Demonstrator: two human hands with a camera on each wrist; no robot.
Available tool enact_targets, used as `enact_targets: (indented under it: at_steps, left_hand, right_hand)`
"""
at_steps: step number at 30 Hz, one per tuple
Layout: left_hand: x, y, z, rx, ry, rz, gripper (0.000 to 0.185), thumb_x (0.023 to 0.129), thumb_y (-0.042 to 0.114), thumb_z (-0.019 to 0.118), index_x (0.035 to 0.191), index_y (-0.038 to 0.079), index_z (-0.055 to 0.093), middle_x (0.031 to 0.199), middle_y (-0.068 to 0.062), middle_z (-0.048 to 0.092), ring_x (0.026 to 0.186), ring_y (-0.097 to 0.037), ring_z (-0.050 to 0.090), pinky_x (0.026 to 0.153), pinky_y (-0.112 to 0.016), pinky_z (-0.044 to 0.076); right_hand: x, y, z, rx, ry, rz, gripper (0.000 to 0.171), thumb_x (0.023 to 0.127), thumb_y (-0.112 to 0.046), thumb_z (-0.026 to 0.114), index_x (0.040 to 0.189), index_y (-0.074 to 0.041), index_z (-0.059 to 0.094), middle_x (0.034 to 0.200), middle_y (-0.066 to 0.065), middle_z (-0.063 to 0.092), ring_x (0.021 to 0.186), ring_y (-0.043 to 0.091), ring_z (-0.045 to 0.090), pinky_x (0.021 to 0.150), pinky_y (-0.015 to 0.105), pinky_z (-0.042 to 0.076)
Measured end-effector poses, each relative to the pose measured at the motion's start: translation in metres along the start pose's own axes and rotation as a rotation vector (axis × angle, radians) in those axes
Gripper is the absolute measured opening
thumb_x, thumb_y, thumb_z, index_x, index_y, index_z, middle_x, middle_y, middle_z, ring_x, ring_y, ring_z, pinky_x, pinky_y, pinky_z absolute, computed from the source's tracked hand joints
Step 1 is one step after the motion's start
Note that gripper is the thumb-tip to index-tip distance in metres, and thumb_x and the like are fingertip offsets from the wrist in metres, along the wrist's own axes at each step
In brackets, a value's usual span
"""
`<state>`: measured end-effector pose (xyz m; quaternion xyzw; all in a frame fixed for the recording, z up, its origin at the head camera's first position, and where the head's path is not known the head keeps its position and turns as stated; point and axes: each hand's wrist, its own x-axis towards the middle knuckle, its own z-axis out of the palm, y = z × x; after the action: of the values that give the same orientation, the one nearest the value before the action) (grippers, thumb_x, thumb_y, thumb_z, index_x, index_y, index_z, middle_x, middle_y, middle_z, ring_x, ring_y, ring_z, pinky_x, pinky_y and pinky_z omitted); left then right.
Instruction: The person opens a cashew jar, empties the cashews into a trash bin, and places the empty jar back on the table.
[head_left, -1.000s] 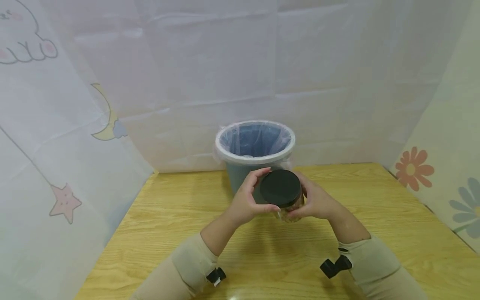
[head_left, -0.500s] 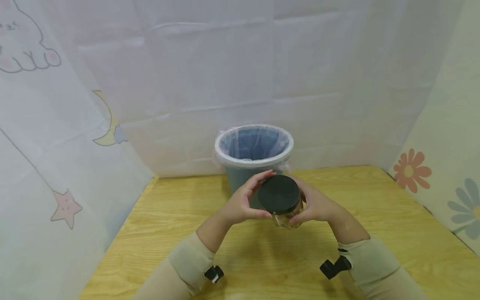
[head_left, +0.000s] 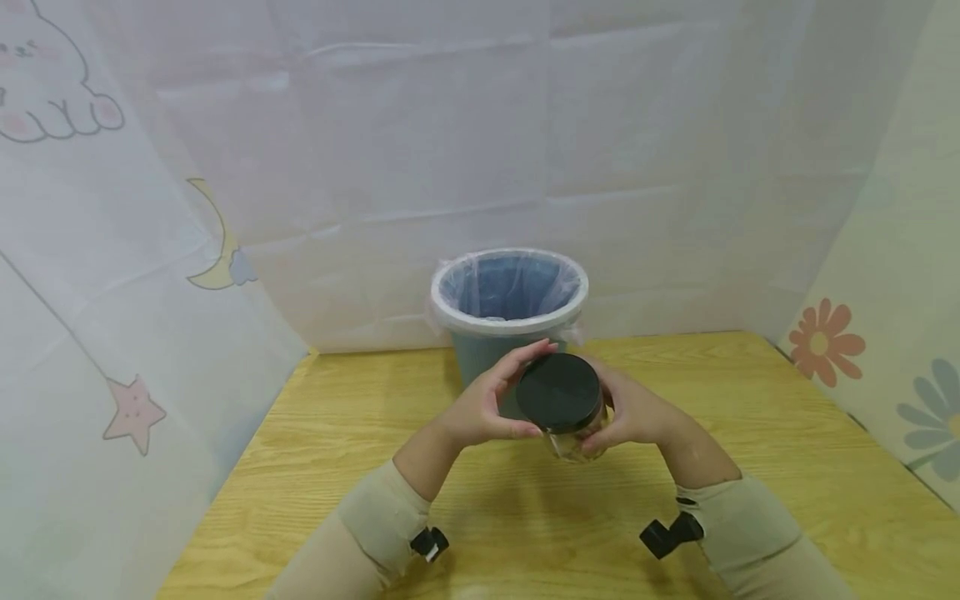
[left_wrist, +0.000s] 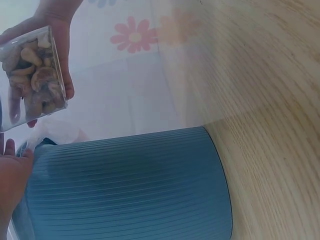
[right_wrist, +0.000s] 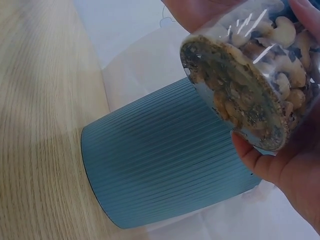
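A clear jar of cashews [right_wrist: 290,65] with a black screw lid [head_left: 559,392] is held up in front of the bin, leaning slightly. My right hand [head_left: 637,408] grips the jar's body from the right, thumb in front. On the left, my left hand [head_left: 480,408] has thumb and fingertips at the lid's edge, palm apart from it. The left wrist view shows the nuts [left_wrist: 37,75] through the jar wall, with the lid out of frame. Through the base, the right wrist view shows dark crumbs among the nuts.
A blue ribbed bin [head_left: 472,354] with a white rim and clear plastic liner stands behind the hands on a wooden table [head_left: 337,467]. White printed sheets [head_left: 420,133] hang behind the table and at both sides.
The left thumb has slid back a little from the front of the lid toward its left edge. The jar and both hands sit slightly lower in the head view.
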<state>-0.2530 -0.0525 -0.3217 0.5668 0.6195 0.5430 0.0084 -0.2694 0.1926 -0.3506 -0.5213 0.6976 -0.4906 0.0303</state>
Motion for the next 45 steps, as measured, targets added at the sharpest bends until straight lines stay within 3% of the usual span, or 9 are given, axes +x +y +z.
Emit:
enact_targets:
  at_steps: [10, 18, 27, 37, 45]
  left_hand:
    - [0.000, -0.001, -0.003, -0.004, -0.017, 0.029, 0.097, 0.080, 0.039, 0.068, 0.137, -0.018, 0.013, 0.138, -0.036, 0.021, 0.130, -0.043, 0.022, 0.110, -0.041, 0.017]
    - [0.002, -0.002, -0.002, -0.048, -0.035, 0.013, 0.098, 0.079, 0.037, 0.069, 0.138, -0.016, 0.011, 0.139, -0.035, 0.022, 0.129, -0.043, 0.026, 0.108, -0.044, 0.020]
    - [0.000, -0.007, -0.002, -0.061, -0.039, -0.064, 0.095, 0.079, 0.040, 0.068, 0.140, -0.011, 0.017, 0.140, -0.030, 0.027, 0.130, -0.025, 0.032, 0.109, -0.039, 0.021]
    - [-0.001, -0.006, 0.001, -0.054, 0.024, -0.107, 0.088, 0.076, 0.032, 0.074, 0.138, -0.009, 0.026, 0.134, -0.027, 0.036, 0.124, -0.021, 0.039, 0.106, -0.036, 0.027]
    - [0.000, -0.003, 0.005, 0.000, 0.090, -0.109, 0.095, 0.072, 0.045, 0.072, 0.136, -0.010, 0.029, 0.127, -0.029, 0.042, 0.119, -0.024, 0.042, 0.104, -0.035, 0.031]
  right_hand:
    - [-0.001, 0.000, 0.000, 0.027, -0.016, 0.008, 0.094, 0.065, -0.007, 0.082, 0.140, -0.002, 0.025, 0.134, 0.008, 0.042, 0.121, 0.019, 0.042, 0.098, 0.030, 0.036]
    - [-0.001, 0.003, -0.002, 0.058, -0.043, -0.086, 0.092, 0.066, -0.004, 0.079, 0.139, 0.005, 0.023, 0.134, 0.010, 0.041, 0.120, 0.019, 0.043, 0.096, 0.030, 0.038]
    - [0.000, 0.005, -0.002, 0.074, -0.052, -0.095, 0.094, 0.067, -0.007, 0.080, 0.140, 0.005, 0.022, 0.135, 0.011, 0.041, 0.121, 0.020, 0.042, 0.097, 0.029, 0.037]
    - [-0.003, 0.004, -0.001, 0.074, -0.018, 0.010, 0.088, 0.067, -0.007, 0.081, 0.137, 0.000, 0.028, 0.129, 0.005, 0.046, 0.115, 0.018, 0.047, 0.096, 0.029, 0.038]
    - [-0.002, 0.003, 0.000, 0.036, 0.018, 0.040, 0.090, 0.065, -0.005, 0.082, 0.138, -0.002, 0.029, 0.130, 0.004, 0.046, 0.116, 0.017, 0.047, 0.095, 0.029, 0.039]
